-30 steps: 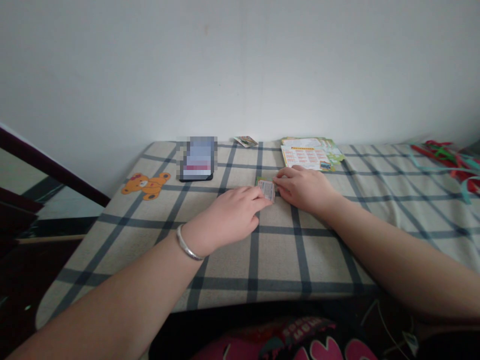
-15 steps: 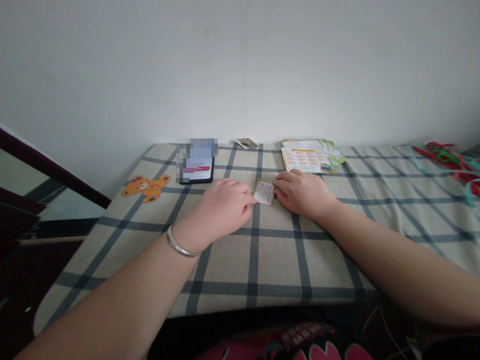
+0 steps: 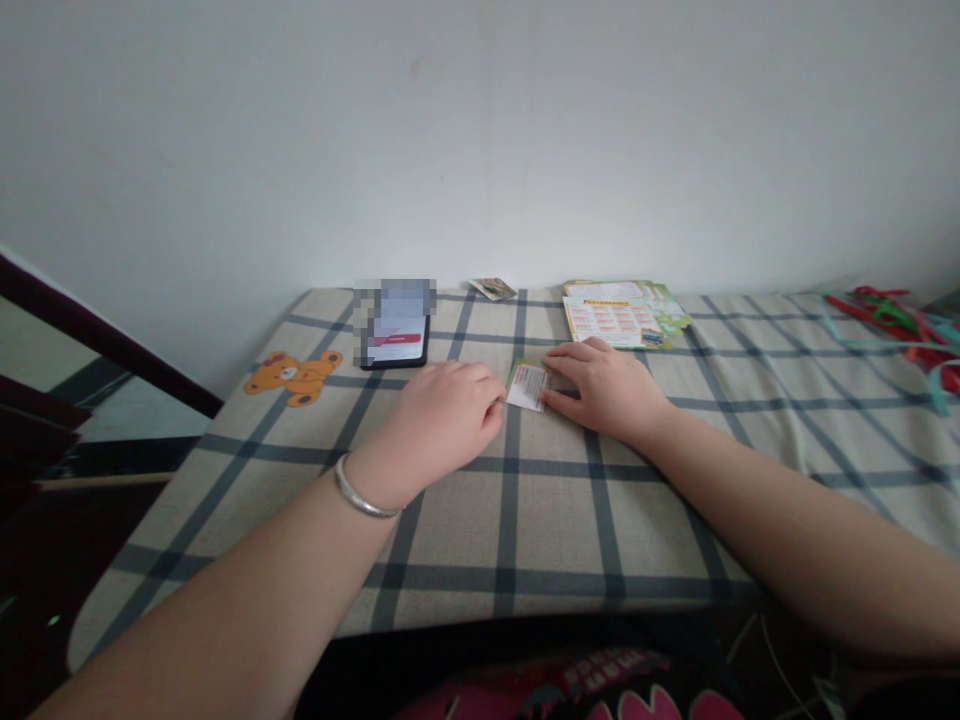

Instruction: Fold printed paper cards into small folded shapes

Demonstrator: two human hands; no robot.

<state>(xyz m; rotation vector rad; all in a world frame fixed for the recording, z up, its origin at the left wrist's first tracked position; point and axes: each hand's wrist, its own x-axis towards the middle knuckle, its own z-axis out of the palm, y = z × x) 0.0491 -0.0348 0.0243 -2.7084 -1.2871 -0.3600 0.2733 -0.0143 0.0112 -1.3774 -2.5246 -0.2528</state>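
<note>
A small white card with a green edge and printed text [image 3: 528, 386] lies flat on the checked cloth between my hands. My left hand [image 3: 454, 412], a silver bangle at its wrist, rests just left of the card, fingers curled in and nothing seen in them. On the card's right side is my right hand [image 3: 600, 385], its thumb and forefinger spread apart and touching the edge. Behind that hand lies a stack of printed green and white cards [image 3: 619, 320]; its near edge is close to the fingers.
A phone [image 3: 397, 340], partly pixelated, lies at the back left. Beside it is an orange bear cutout [image 3: 294, 378]. A small picture card [image 3: 493, 289] sits by the wall [image 3: 480, 150]. Red, green and pale blue ribbons [image 3: 904, 320] are heaped at the far right of the table.
The left fingers have curled back a little from the card's left edge. My right thumb and forefinger have spread apart at its right edge. The card has barely shifted.
</note>
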